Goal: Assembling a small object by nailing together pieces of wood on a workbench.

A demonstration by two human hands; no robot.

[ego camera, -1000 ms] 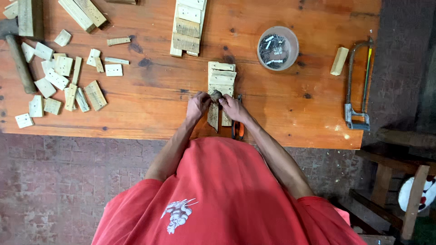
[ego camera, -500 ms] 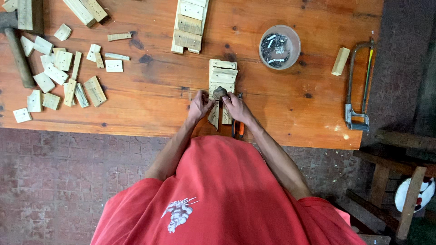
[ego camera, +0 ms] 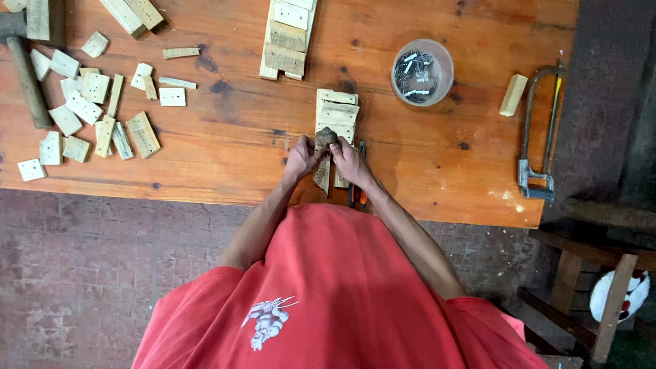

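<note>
Head view: small dark lump [ego camera: 326, 137] between fingers [ego camera: 311, 147] of both hands, above wood slats [ego camera: 336, 109].

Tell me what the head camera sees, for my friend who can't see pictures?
A person in a red shirt holds a small dark object with left hand and right hand over wooden slats on an orange wooden table. Nearby are wood blocks, a bowl of nails and a hacksaw.

Woodworking shop: hacksaw [ego camera: 540, 130], hammer [ego camera: 26, 68], wood offcuts [ego camera: 85, 109].
</note>
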